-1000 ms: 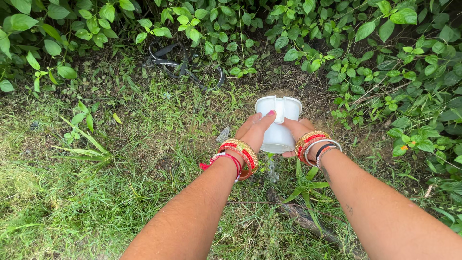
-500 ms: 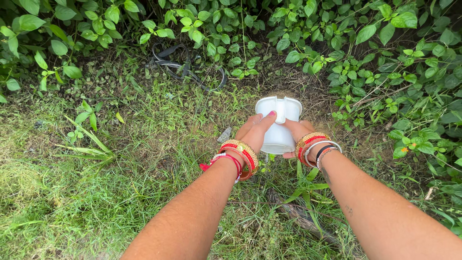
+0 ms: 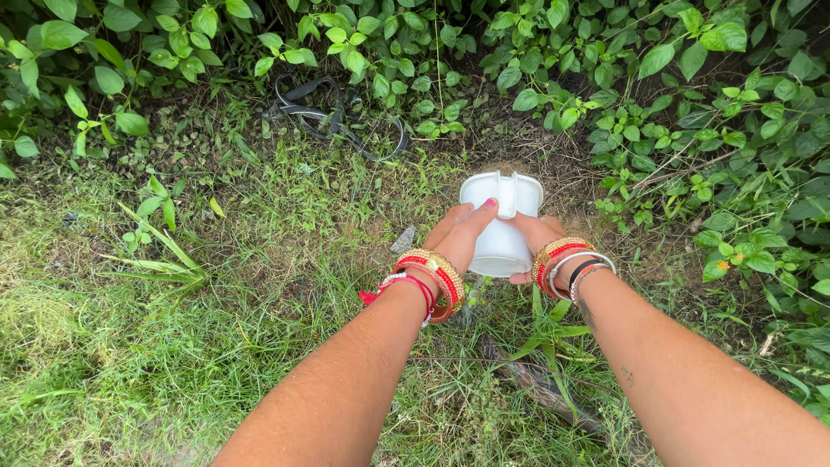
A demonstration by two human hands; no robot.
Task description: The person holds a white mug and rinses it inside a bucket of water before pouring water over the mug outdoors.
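Both hands, the left hand and right hand, are clamping the sides of a white plastic container, likely light, stiff, smooth-walled, best gripped there.

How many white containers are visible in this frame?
1. The white container is held over the grass between the left hand and the right hand, just short of the leafy bushes. Foliage could hide others.
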